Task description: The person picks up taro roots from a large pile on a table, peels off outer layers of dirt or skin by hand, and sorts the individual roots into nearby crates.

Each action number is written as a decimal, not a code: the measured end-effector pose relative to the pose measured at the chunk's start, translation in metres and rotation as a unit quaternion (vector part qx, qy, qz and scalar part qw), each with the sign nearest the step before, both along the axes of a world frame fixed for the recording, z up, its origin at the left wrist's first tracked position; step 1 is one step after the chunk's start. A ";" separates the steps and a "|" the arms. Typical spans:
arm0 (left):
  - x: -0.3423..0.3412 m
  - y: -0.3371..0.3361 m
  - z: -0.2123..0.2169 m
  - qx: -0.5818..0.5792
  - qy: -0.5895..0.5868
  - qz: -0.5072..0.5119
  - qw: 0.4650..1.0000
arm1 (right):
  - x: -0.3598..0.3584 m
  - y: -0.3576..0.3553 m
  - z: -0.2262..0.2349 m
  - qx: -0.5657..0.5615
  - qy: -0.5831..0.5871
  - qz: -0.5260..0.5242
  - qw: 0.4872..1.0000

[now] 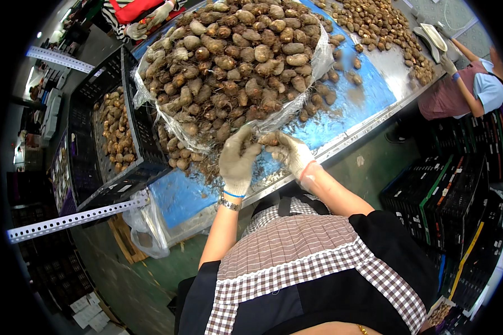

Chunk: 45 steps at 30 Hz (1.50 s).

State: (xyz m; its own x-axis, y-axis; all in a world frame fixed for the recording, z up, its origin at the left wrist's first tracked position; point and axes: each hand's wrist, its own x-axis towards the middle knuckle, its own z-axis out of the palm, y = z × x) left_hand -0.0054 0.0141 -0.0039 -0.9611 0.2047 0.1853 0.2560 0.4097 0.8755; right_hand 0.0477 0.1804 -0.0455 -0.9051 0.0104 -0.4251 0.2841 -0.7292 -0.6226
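A big heap of small brown, hairy taro corms (pixel 229 67) lies in and around an opened clear plastic sack (pixel 318 53) on the blue-covered table (pixel 179 195). At the near edge of the heap, my right hand (pixel 292 155), in a pale work glove, pinches one taro corm (pixel 268 139) between thumb and fingers. Just left of that corm is my gloved left hand (pixel 238 161), fingers curved and thumb apart, with nothing seen in its grasp. Loose root bits and soil (pixel 209 167) lie beneath the left hand.
Left of the heap stands a black plastic crate (pixel 142 131) holding more taro. A perforated metal bar (pixel 78 219) juts out at lower left. Black crates (pixel 430 195) are stacked at right. One co-worker (pixel 458 92) handles a white scoop-like container (pixel 430 39); another person's gloved hands (pixel 148 22) show at the top.
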 end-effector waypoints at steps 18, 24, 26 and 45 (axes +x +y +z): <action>-0.005 0.032 -0.026 0.012 -0.047 -0.033 0.998 | 0.009 0.044 0.013 -0.012 -0.026 0.003 1.000; -0.006 0.015 -0.019 -0.117 -0.172 -0.014 0.978 | -0.005 0.129 0.001 0.022 -0.037 -0.159 0.986; -0.007 0.007 -0.032 -0.074 -0.085 0.016 0.994 | -0.012 0.211 -0.049 -0.020 0.141 -0.194 0.971; 0.021 -0.069 -0.040 -0.069 0.003 0.180 0.981 | -0.026 0.110 -0.044 0.068 0.085 -0.048 0.993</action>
